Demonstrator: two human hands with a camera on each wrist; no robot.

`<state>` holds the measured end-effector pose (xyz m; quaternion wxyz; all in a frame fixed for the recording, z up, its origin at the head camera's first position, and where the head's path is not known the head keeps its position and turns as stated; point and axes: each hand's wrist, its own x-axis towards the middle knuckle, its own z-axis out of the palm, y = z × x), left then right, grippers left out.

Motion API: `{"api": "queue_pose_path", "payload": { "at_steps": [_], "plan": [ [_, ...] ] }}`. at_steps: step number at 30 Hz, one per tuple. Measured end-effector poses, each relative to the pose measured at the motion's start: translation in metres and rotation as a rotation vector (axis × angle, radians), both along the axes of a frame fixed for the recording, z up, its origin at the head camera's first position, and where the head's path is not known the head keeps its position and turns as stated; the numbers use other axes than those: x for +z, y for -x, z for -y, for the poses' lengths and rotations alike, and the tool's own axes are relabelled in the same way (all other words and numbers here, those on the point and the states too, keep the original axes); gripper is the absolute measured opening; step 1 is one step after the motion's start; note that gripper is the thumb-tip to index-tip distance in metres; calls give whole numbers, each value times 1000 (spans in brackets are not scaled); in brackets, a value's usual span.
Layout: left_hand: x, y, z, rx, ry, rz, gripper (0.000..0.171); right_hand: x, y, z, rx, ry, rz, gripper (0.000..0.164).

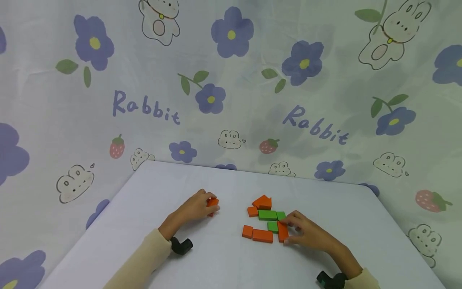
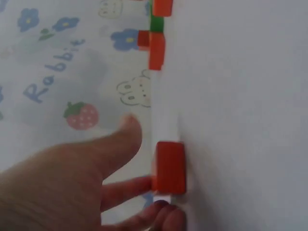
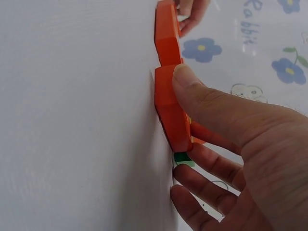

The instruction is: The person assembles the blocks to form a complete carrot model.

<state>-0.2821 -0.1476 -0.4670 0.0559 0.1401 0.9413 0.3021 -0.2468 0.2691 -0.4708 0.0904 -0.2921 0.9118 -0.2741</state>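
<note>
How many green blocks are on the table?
3: a long green block, a small one at its right end, and a third nearer the person. The right hand may hide more.

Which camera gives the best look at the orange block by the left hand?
The left wrist view: there the orange block appears large, its near face uncovered. In the head view it looks small and the left hand partly covers it. In the right wrist view I cannot make it out for certain.
</note>
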Motion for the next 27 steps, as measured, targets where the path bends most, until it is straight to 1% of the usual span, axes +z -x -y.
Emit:
{"api": "queue_pose_path", "payload": {
  "at_steps": [3,5,6,9,12,18,21,25,27],
  "plan": [
    [3,3,12,-92,-3,43,79,2,0,1,-4,0,3,58],
    [4,6,19,-159,12,56,90,3,1,1,-12,0,6,58],
    [4,7,22,-187,16,59,92,3,1,1,-15,0,8,58],
    [2,8,28,-235,12,60,88,2,1,0,-23,-3,19,58],
    [-2,8,32,-235,-9,62,81,-2,3,0,-20,-2,26,58],
    [-8,12,42,-220,-57,31,75,-2,3,2,-10,-3,20,61],
    [-14,10,46,-216,-84,17,71,-2,1,3,-5,-16,21,63],
    [-23,7,46,-222,-102,-28,69,0,-2,2,-4,-42,29,66],
    [-25,6,43,-224,-106,-60,68,3,-3,1,-13,-54,30,67]
  ]
}}
